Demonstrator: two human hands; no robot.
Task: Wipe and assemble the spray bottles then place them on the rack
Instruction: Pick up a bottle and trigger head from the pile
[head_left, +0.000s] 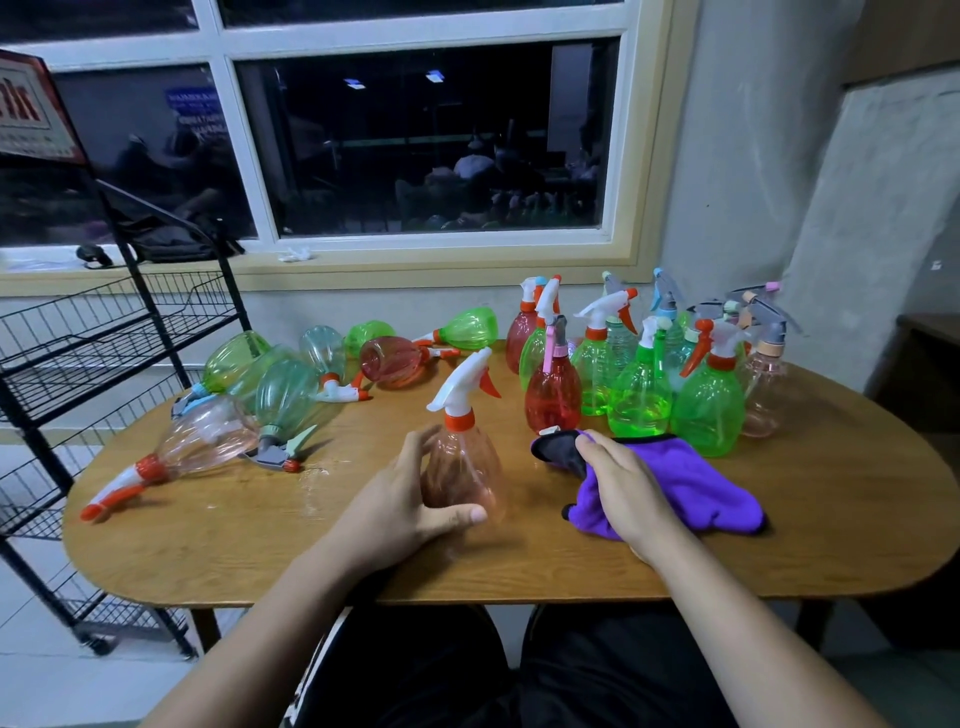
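Both hands in use. Curls the left hand round the pink bottle, upright on the table, seemingly to steady it for wiping. Bunches the purple cloth in the right hand, just right of that bottle. Rack well left of it, for later.

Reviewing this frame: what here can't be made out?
Head view:
- Rack: left part cut off by the frame edge.
- Sign: lettering cut off likewise.
- Back bottles: overlapped by front ones, count unclear.
- Right hand: fingertips hidden in the cloth.
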